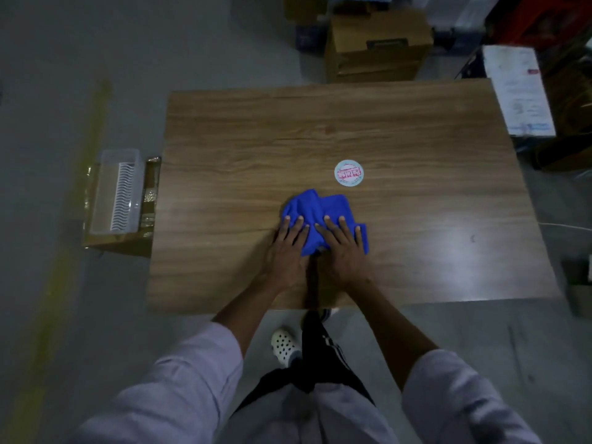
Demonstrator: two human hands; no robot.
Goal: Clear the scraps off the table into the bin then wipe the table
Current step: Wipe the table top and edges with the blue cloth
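Observation:
A crumpled blue cloth [315,208] lies on the wooden table [243,149] near its front middle. My left hand [288,251] and my right hand [344,251] lie side by side on the cloth, fingers stretched flat and pressing it against the tabletop. Just beyond the cloth, to the right, sits a round white lid or sticker with pink print [349,173]. A cardboard box [118,241] stands on the floor against the table's left edge, with a clear plastic tray [117,190] resting across its top.
Brown cardboard boxes [376,48] stand on the floor behind the table. A white printed carton [517,91] sits at the back right beside dark clutter. A yellow line [64,251] runs along the grey floor on the left. My feet are at the table's front edge.

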